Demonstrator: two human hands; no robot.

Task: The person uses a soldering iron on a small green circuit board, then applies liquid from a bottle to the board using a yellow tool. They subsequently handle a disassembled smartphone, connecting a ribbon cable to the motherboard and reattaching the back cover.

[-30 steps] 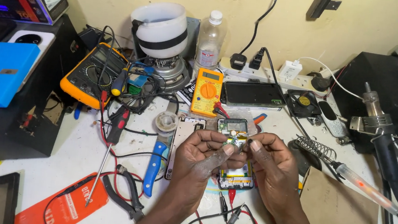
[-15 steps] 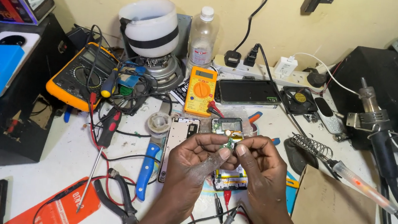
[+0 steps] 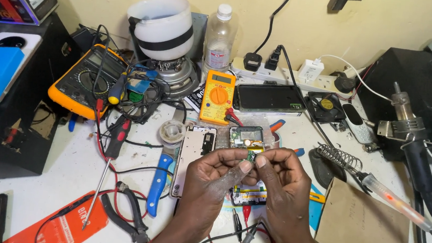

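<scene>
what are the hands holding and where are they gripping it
Both hands pinch one small green component by its edges: the left hand and the right hand meet fingertip to fingertip above the opened phone. Its exact kind is too small to tell.

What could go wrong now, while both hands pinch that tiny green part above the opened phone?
The small green circuit part sits only between fingertips of the left hand and right hand; it may slip and vanish among the tangled red and black wires. The soldering iron with coiled stand lies near the right wrist, perhaps hot.
</scene>
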